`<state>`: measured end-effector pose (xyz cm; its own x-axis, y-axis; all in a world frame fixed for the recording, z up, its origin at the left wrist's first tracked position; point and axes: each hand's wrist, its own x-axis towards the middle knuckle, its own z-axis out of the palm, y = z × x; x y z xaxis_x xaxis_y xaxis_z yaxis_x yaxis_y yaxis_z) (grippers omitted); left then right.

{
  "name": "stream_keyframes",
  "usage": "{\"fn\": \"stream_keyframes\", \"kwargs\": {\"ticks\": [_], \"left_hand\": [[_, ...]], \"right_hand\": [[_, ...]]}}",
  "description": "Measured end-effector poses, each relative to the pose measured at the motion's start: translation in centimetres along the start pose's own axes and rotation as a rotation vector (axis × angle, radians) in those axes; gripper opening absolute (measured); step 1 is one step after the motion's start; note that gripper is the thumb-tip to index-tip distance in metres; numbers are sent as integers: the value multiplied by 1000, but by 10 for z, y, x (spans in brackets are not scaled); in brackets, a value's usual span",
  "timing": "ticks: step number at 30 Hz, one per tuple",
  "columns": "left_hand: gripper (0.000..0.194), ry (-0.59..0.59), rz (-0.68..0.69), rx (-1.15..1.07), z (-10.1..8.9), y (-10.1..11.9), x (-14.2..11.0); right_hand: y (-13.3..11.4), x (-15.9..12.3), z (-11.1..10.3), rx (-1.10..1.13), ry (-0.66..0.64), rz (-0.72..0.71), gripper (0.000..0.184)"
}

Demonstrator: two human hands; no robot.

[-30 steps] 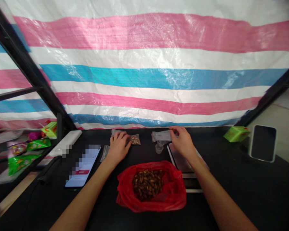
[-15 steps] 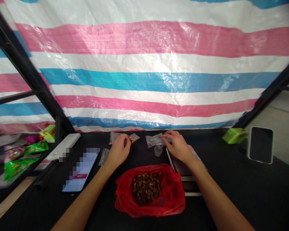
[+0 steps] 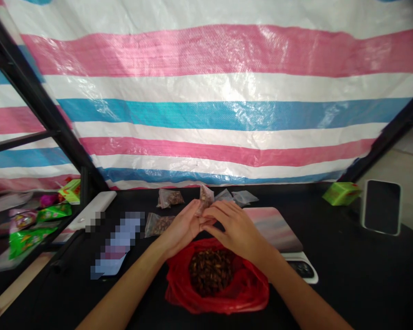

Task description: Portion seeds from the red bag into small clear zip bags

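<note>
My left hand (image 3: 186,229) and my right hand (image 3: 232,229) meet above the far rim of a red plastic bag (image 3: 251,295). Between their fingers stands a small clear zip bag (image 3: 206,196) with brown bits in it. The left fingers hold its side, while the right fingers curl round its lower part; their tips are partly hidden. The open red bag holds many small brown elongated pieces (image 3: 211,271). Two filled zip bags, one at the back (image 3: 171,198) and one nearer (image 3: 158,224), lie left of my hands. Flat clear bags (image 3: 245,197) lie behind the right hand.
A scale with a shiny plate (image 3: 275,227) sits beneath my right forearm. At left are a phone (image 3: 119,247), a white power strip (image 3: 94,208) and green snack packets (image 3: 30,240). A green box (image 3: 341,193) and a white-framed device (image 3: 381,207) stand at right. Striped sheeting (image 3: 227,114) hangs behind.
Both hands have come together toward the middle, over the red bag, with the small filled zip bag raised between them. The right hand has left the flat bags. The small clear cup is no longer visible.
</note>
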<state>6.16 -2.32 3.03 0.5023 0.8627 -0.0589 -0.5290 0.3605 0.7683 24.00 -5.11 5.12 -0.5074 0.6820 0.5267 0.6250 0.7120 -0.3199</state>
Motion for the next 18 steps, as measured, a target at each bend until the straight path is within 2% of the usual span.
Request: {"fn": "stream_keyframes", "kwargs": {"ticks": [3, 5, 8, 12, 18], "left_hand": [[31, -47, 15, 89, -1, -1, -2], [35, -74, 18, 207, -2, 2, -3], [40, -96, 35, 479, -4, 7, -6], [37, -95, 148, 867, -4, 11, -8], [40, -65, 214, 948, -6, 11, -6]], "right_hand": [[4, -1, 5, 14, 37, 55, 5], [8, -1, 6, 75, 78, 97, 6], [10, 1, 9, 245, 124, 196, 8], [9, 4, 10, 556, 94, 327, 8], [9, 6, 9, 848, 70, 411, 11]]}}
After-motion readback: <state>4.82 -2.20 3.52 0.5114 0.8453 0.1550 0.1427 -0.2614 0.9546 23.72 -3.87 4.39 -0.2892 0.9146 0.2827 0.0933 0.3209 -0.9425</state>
